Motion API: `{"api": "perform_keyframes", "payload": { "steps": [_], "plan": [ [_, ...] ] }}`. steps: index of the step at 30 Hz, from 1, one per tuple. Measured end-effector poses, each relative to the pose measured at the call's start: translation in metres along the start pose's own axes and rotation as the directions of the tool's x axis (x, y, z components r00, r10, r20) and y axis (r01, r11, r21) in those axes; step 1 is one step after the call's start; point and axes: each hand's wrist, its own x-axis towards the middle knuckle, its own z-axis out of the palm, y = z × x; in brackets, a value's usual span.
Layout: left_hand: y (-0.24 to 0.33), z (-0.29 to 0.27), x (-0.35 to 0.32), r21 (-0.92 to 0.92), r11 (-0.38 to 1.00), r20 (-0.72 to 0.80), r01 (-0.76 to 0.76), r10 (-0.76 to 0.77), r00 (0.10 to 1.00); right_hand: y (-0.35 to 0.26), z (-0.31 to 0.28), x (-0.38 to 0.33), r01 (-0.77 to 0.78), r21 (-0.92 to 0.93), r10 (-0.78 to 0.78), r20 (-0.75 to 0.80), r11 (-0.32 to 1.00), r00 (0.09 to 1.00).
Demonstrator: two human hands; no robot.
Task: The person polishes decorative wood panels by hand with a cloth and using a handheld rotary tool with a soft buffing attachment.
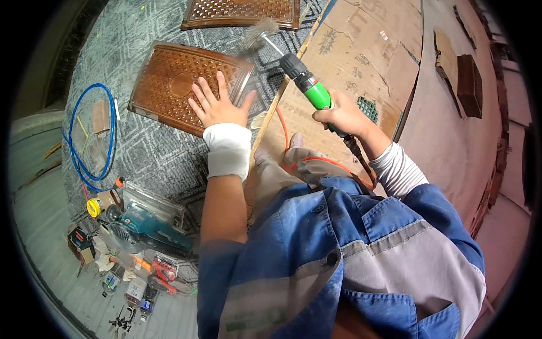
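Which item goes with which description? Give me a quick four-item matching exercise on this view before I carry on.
Column one:
1. Left hand
2. Right hand
3. Grey brush
4. Teal power tool

Column two:
A. Gripping the green drill
B. At the lower left of the view
C. Blurred, at the drill's tip
D. Fingers spread, on the brown panel

Pairs: 1-D, 2-A, 3-C, 4-B

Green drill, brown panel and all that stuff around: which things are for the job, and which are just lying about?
Seem to belong to the job:
green drill, held
brush on its tip, blurred
brown patterned panel, under the flat palm

Seem just lying about:
blue hose
teal power tool
red tool
yellow roll
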Motion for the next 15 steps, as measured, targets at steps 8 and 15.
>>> {"api": "perform_keyframes", "payload": {
  "steps": [8,15],
  "plan": [
    [-0.081,-0.008,-0.037,-0.088,0.947,-0.009,-0.31,0.31,0.951,-0.015,0.003,-0.029,0.065,-0.199,-0.049,0.086,0.978,0.995],
    [-0.116,-0.009,-0.055,-0.47,0.883,-0.186,0.02,-0.121,0.975,-0.039,0.038,0.0,0.14,-0.145,-0.115,0.168,0.979,0.979]
  ]
}}
